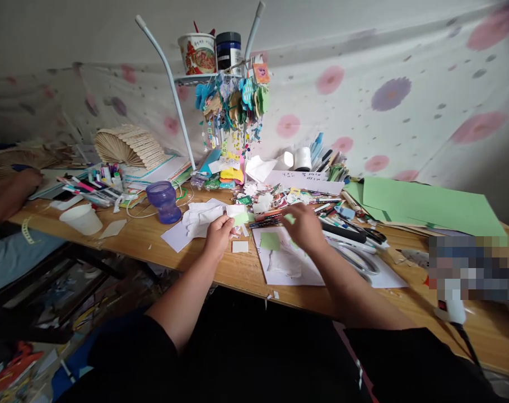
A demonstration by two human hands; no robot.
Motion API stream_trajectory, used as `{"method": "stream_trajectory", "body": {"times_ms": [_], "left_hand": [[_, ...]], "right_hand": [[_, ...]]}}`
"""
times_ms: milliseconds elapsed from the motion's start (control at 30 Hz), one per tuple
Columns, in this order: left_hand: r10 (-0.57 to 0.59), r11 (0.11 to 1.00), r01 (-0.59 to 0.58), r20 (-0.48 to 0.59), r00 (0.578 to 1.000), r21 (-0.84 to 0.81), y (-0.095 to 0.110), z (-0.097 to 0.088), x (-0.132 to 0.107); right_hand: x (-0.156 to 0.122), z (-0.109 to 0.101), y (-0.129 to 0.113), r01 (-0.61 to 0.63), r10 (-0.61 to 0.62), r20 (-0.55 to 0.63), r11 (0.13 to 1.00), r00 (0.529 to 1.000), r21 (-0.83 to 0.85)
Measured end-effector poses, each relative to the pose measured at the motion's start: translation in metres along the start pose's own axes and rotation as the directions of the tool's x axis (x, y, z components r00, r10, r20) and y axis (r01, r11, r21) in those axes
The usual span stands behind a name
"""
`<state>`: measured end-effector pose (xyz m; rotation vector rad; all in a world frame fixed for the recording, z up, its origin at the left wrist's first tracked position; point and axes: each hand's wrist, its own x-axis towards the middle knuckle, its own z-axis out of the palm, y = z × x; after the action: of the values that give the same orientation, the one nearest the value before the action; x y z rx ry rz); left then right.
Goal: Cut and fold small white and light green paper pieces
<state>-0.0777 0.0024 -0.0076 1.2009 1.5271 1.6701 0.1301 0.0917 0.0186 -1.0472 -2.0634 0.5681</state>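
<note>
My left hand [220,234] pinches a small piece of paper [239,217], part white and part light green, between thumb and fingers. To its right, my right hand [305,228] hovers over the table with bent fingers and a gap between them. A bit of green shows in that gap; I cannot tell whether it is touched. Below my right hand lies a white sheet [285,275] with a light green paper square [270,241] on it. A small white block [239,247] rests just below my left hand. Crumpled white paper [204,218] lies to the left.
A purple cup [164,202] and white cup [81,219] stand left. Pencils and scraps crowd the table's middle. Green sheets [426,204] lie back right, near a glue gun [451,305] with a cord. A rack [170,84] rises behind. Another person's arm [10,196] is far left.
</note>
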Motion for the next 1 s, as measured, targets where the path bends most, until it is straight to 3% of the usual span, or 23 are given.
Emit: {"method": "stream_trajectory", "body": {"times_ms": [100,233,333,433,567,733,833,1000], "left_hand": [[-0.001,1.0,0.001,0.007,1.0,0.019,-0.004,0.001,0.0],[0.004,0.997,-0.005,0.012,1.0,0.077,-0.009,0.002,0.001],[0.001,0.997,-0.001,0.002,1.0,0.077,-0.009,0.002,0.001],[-0.023,0.998,0.021,0.023,0.999,0.063,-0.008,0.003,0.0],[-0.111,0.992,0.122,0.215,0.97,-0.037,-0.004,0.007,-0.004],[-0.118,0.981,0.166,0.37,0.921,-0.101,-0.001,0.011,-0.009],[-0.127,0.977,0.178,0.357,0.925,-0.114,0.0,0.011,-0.009],[-0.149,0.974,0.181,0.222,0.964,-0.135,0.0,0.01,-0.009]], "right_hand": [[-0.011,0.035,-0.025,0.17,-0.16,0.28,0.985,0.947,-0.01],[-0.016,0.064,-0.037,0.209,-0.202,0.373,0.978,0.906,0.021],[-0.015,0.064,-0.031,0.17,-0.207,0.365,0.977,0.908,0.131],[-0.014,0.051,-0.019,0.084,-0.19,0.348,0.951,0.918,0.298],[-0.013,0.033,-0.009,-0.032,-0.102,0.248,0.875,0.963,0.483],[-0.013,0.038,-0.006,-0.107,0.015,0.159,0.799,0.987,0.592],[-0.012,0.042,-0.004,-0.124,0.058,0.123,0.764,0.991,0.634],[-0.01,0.039,0.001,-0.139,0.159,0.031,0.735,0.987,0.664]]}}
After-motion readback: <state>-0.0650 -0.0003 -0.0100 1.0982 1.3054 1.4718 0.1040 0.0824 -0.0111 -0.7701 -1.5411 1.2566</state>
